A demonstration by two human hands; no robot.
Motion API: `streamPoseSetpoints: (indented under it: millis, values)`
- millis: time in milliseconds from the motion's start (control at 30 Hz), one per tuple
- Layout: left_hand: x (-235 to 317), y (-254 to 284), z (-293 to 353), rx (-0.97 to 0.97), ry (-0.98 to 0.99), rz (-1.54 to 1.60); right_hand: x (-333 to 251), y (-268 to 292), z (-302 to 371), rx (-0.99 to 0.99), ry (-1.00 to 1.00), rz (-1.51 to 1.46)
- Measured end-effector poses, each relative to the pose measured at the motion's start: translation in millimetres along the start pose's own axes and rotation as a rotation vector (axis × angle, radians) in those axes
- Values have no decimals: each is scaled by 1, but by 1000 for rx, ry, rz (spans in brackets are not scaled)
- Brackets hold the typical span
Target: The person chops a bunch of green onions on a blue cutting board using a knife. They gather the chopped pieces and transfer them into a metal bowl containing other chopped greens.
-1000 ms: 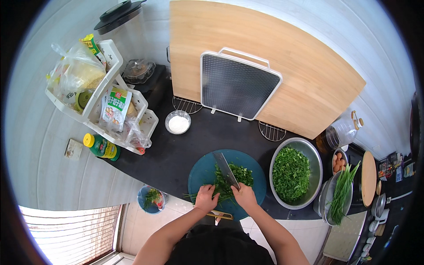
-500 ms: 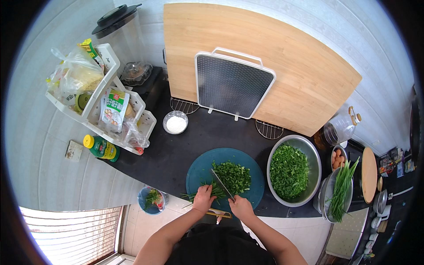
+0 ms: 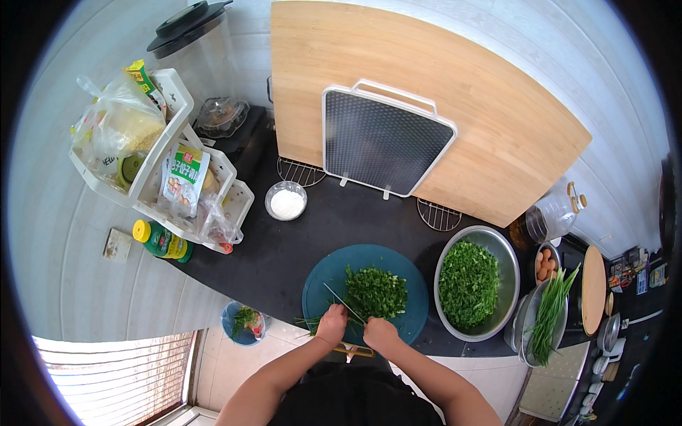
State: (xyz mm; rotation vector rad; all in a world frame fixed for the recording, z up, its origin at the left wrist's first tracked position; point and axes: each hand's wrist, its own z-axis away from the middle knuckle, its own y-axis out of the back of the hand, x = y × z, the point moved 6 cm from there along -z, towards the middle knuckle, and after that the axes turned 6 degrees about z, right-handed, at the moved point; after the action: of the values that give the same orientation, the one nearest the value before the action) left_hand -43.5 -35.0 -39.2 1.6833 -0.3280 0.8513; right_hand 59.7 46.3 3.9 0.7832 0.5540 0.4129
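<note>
My right hand (image 3: 381,334) is closed around the handle of a kitchen knife (image 3: 343,302), whose blade slants away to the far left over a round blue-green cutting board (image 3: 413,302). Just left of the blade, my left hand (image 3: 332,325) is closed on a bunch of green chives (image 3: 311,324). Their ends stick out on its left side; the rest lies under my fingers. Right of the blade, a heap of chopped chives (image 3: 378,292) covers the middle of the board.
Right of the board stands a steel bowl (image 3: 512,302) of chopped greens, then a colander (image 3: 526,319) with whole chives and a bowl of eggs (image 3: 546,264). White powder fills a small bowl (image 3: 286,204). A rack (image 3: 153,177) and green bottle (image 3: 163,240) stand left; boards lean behind.
The knife and right hand have moved left toward my left hand. The uncut chives show less, and the chopped heap reaches farther left. The whole view has shifted slightly.
</note>
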Motion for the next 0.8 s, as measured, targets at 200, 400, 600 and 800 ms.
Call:
streamPoseSetpoints:
  millis: [200, 400, 600, 800]
  values:
    - [3, 3, -4, -27, -74, 10, -26, -8, -38, 109, 31, 52]
    - [8, 11, -3, -32, -51, -44, -10, -17, -59, 318, 10, -251]
    - [16, 21, -2, 109, -47, -22, 6, 34, -18, 385, -13, -439]
    - [19, 22, -3, 160, -66, -20, 25, 35, 35, 335, -44, -262]
